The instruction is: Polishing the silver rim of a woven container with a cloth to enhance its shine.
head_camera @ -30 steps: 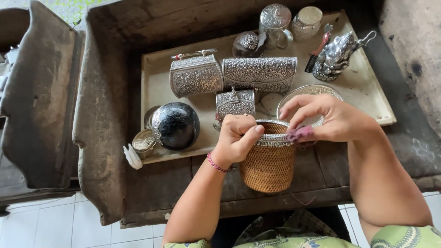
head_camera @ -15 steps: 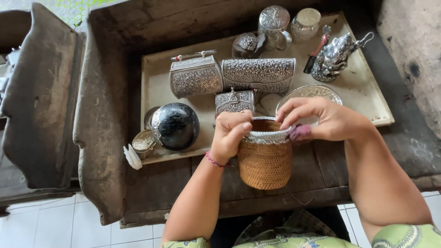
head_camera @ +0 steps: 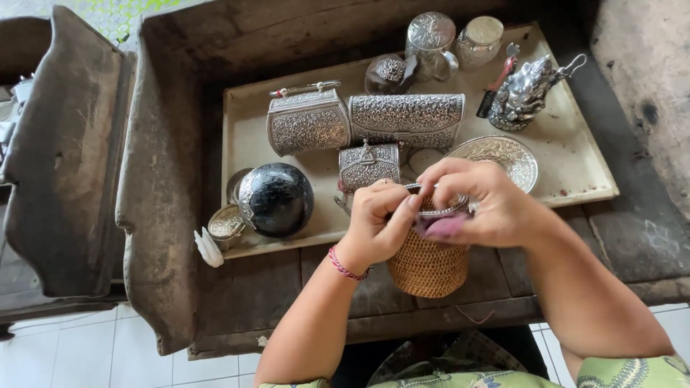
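Note:
A small woven basket point(head_camera: 429, 267) with a silver rim stands upright on the dark wooden bench, at its front edge. My left hand point(head_camera: 377, 223) grips the rim on the left side. My right hand point(head_camera: 478, 205) covers the rim from the right and presses a purple cloth point(head_camera: 444, 226) against it. The basket's opening is mostly hidden by both hands.
Behind the basket lies a cream tray point(head_camera: 575, 165) with embossed silver boxes point(head_camera: 307, 122), a long silver clutch point(head_camera: 406, 118), a black ball-shaped box point(head_camera: 277, 200), a silver plate point(head_camera: 503, 154), jars point(head_camera: 430, 43) and a figurine point(head_camera: 525, 93). A dark wooden trough point(head_camera: 65, 158) sits at left.
Both hands and the basket have stayed almost in place; the right hand has shifted slightly along the rim with the cloth.

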